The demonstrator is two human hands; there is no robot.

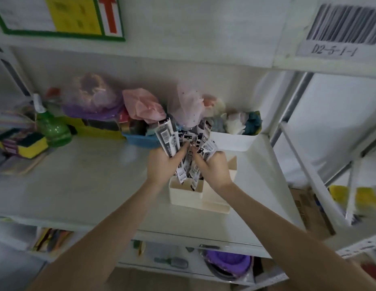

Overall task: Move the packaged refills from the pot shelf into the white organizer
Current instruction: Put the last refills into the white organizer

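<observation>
The white shelf (99,179) carries the work, crowded along its back with a green spray bottle (50,124), a blue basket (140,140) and bagged soft things. Toward its right side stands the white organizer (184,196), a low box split into compartments, with a taller white bin (233,140) just behind it.

The packaged refills (182,148) are bunched upright over the organizer's near-left compartment, their lower ends already inside it and their tops fanning outward. The left hand (161,164) is wrapped around the left part of the bundle, fingers curled shut on the packets; the right hand (212,169) grips the right part the same way.

The step in hand appears to be seating the bundle. Doing it well likely means squeezing the fan together so all the lower ends clear the divider, lowering both hands evenly until the packets rest on the compartment floor, and loosening the grip gradually so none tip over the rim. The organizer looks light, so a downward push should stay straight to avoid sliding it.
</observation>
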